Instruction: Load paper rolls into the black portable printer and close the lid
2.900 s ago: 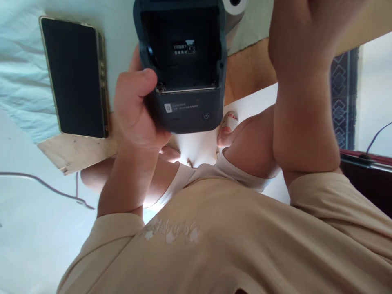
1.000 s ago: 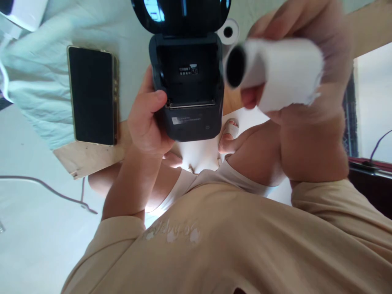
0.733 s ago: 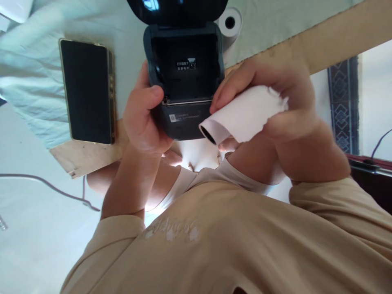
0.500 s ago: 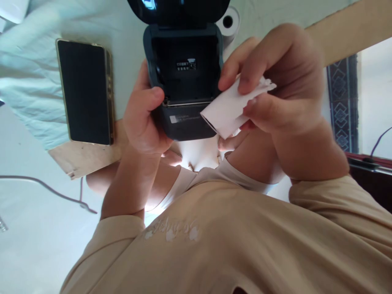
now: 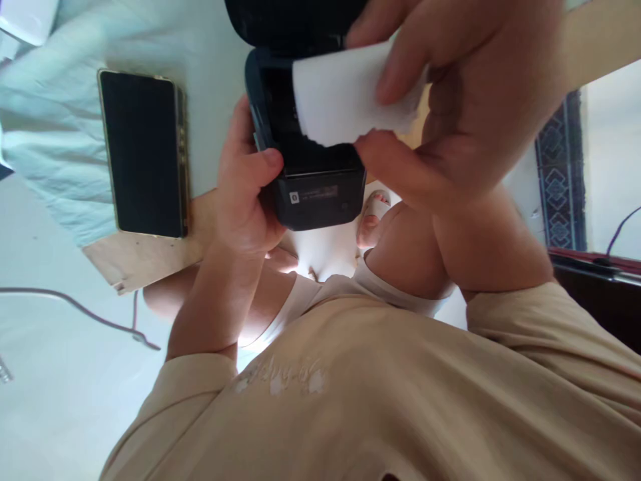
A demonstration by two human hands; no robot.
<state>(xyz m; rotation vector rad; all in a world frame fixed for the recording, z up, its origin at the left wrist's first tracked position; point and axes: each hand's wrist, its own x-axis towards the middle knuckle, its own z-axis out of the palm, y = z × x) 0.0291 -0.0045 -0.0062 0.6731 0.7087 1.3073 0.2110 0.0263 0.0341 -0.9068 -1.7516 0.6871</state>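
We find the left hand [image 5: 245, 194] clamped around the side of a compact printer [image 5: 320, 207], apparently to steady it while its black lid [image 5: 290, 23] stands raised. The right hand [image 5: 471, 113] grips a white paper roll [image 5: 338, 100] by one end, seemingly leaving the other free over the open bay [image 5: 280, 127]; contact there we cannot determine.

- We see our paper roll [image 5: 345, 97] white
- our device [image 5: 320, 206] black
- our shirt [image 5: 380, 381] tan
- the cloth [image 5: 55, 133] pale green
- the floor strip [image 5: 561, 184] dark blue with pale diamonds
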